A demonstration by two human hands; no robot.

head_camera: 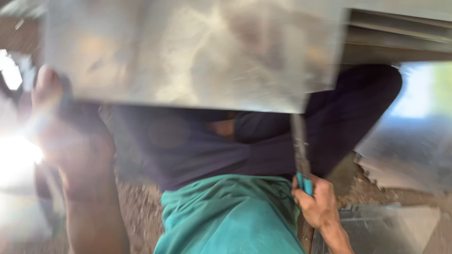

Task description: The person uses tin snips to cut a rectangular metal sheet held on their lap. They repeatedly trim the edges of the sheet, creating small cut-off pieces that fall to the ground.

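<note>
Metal sheet (197, 51) fills the top of the view, held up close to the camera, blurred, dull grey with scuffs and smears. Left hand (70, 127) grips its lower left corner, thumb up on the near face, fingers wrapped behind the edge; strong glare on that side washes out detail. Right hand (316, 200) is closed around the blue handles of a pair of pliers (301, 155), held upright, nose pointing up and meeting the sheet's bottom edge near its right corner. Can't tell from the blur whether the nose actually bites the edge or just touches it. Below the sheet: person's lap, teal cloth (230, 216) over the near leg, dark trousers (263, 146) on the folded legs beyond. Ground (141, 207) is gritty dirt. More flat metal pieces (391, 230) lie on the ground just right of the right hand
</note>
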